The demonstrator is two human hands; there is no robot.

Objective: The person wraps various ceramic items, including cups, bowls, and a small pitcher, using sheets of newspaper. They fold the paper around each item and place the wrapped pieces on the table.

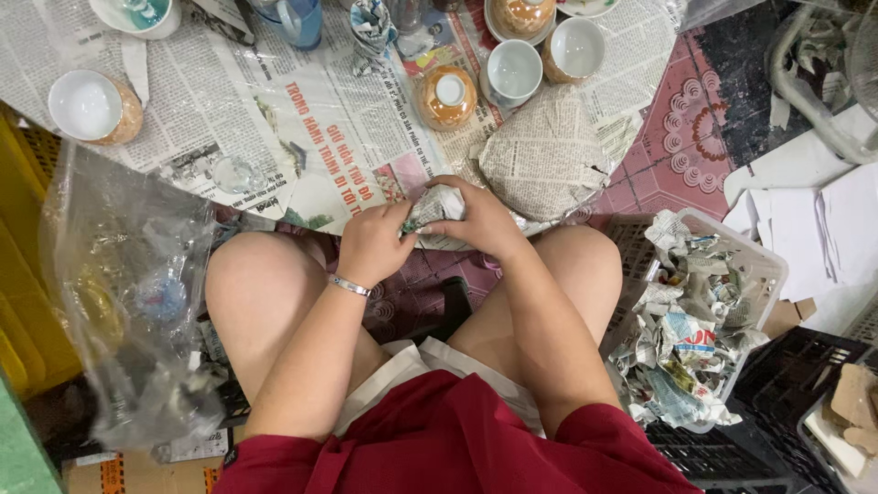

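Note:
Both hands meet over my knees on a small bundle wrapped in newspaper (432, 207). My left hand (373, 243), with a silver bracelet at the wrist, grips its left side. From the right, my right hand (482, 220) curls over the top. What the paper holds is hidden. Just beyond it lies a larger newspaper-wrapped parcel (544, 154). Newspaper sheets (274, 101) cover the floor in front, with an upturned orange-brown cup (446, 97) and white-lined cups (513, 69) (576, 48) on them.
A white basket (764, 265) full of crumpled newspaper wads stands at my right. A clear plastic bag (128, 293) of items lies at my left beside a yellow crate (23, 302). Another cup (91, 107) sits far left, a blue mug (293, 20) at top.

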